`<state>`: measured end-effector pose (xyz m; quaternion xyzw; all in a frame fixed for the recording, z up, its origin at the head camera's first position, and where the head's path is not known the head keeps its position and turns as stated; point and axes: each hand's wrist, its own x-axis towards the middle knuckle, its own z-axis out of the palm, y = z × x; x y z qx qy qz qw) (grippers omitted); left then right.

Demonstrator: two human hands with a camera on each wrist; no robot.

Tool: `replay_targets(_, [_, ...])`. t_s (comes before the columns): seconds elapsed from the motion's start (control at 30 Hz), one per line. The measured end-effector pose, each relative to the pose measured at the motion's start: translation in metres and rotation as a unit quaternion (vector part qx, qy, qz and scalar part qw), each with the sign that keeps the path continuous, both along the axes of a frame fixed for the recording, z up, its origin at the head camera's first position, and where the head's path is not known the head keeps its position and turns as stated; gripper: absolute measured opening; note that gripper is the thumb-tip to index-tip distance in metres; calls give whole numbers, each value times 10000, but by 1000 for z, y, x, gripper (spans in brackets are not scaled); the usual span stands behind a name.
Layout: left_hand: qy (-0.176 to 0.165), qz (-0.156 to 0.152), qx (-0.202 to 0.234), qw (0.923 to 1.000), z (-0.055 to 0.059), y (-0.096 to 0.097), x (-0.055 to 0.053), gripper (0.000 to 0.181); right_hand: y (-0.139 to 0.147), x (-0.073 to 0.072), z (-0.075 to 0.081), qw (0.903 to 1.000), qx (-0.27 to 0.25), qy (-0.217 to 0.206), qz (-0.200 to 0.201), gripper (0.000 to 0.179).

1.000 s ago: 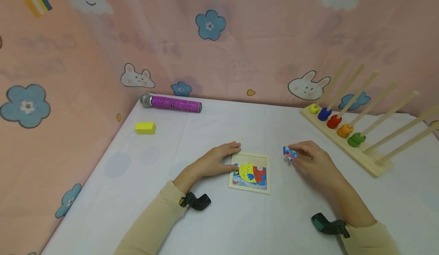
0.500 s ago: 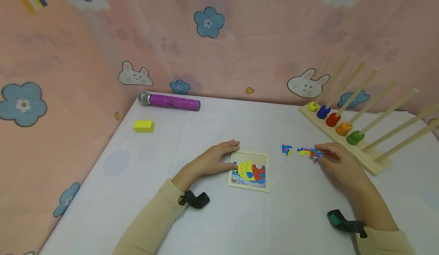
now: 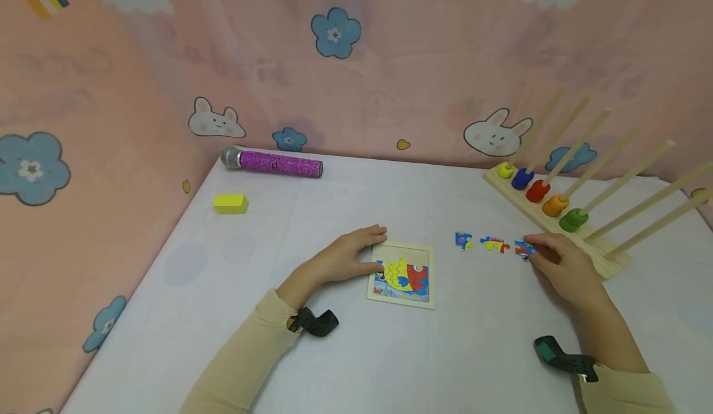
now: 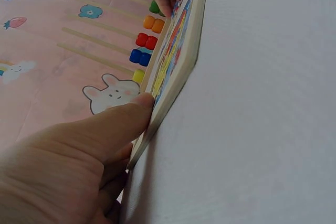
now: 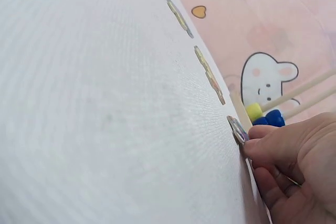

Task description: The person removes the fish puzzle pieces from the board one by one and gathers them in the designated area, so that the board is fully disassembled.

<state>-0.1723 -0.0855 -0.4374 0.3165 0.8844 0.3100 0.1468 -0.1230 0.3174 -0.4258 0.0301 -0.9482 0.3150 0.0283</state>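
Left grip (image 3: 348, 255) clasps tray (image 3: 405, 254); right grip (image 3: 562, 270) pinches puzzle piece (image 3: 523, 250), bead rack (image 3: 556, 206) just beyond.

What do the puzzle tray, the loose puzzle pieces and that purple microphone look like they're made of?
Puzzle tray: probably wood, matte, given its pale beige frame.
Loose puzzle pieces: likely thin wood, perhaps card; colour-printed faces, tan edges in the right wrist view.
Microphone: glittery purple handle, plastic or coated metal, I can't tell; its silvery head suggests metal mesh.

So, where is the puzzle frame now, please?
In the head view, the puzzle frame lies just right of centre, between the left hand, which holds its edge, and three puzzle pieces.
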Motion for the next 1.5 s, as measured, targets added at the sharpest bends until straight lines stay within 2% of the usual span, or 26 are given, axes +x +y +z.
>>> replay_targets(0.3, [-19,-11,36,10000,4,0,-1,63,-1,-1,-1,9998,75,-165,-94,32])
replay_targets(0.77, [-22,21,16,10000,4,0,-1,63,-7,-1,7,9998,-208,1,-5,41])
replay_targets(0.93, [35,13,34,10000,5,0,-2,63,-21,-1,13,9979,-571,191,245,41])
replay_targets(1.03, [51,12,30,10000,4,0,-2,63,-33,0,17,9973,-588,200,390,39])
replay_targets(1.2, [48,-34,61,10000,3,1,-2,63,-58,3,21,9949,-770,-58,650,40])
replay_targets(1.33, [38,-62,71,9999,3,1,-1,63,-78,6,19,9906,-995,-244,901,40])
replay_targets(1.5, [31,-76,77,9999,4,1,0,63,-99,8,16,9869,-1012,-363,1201,39])
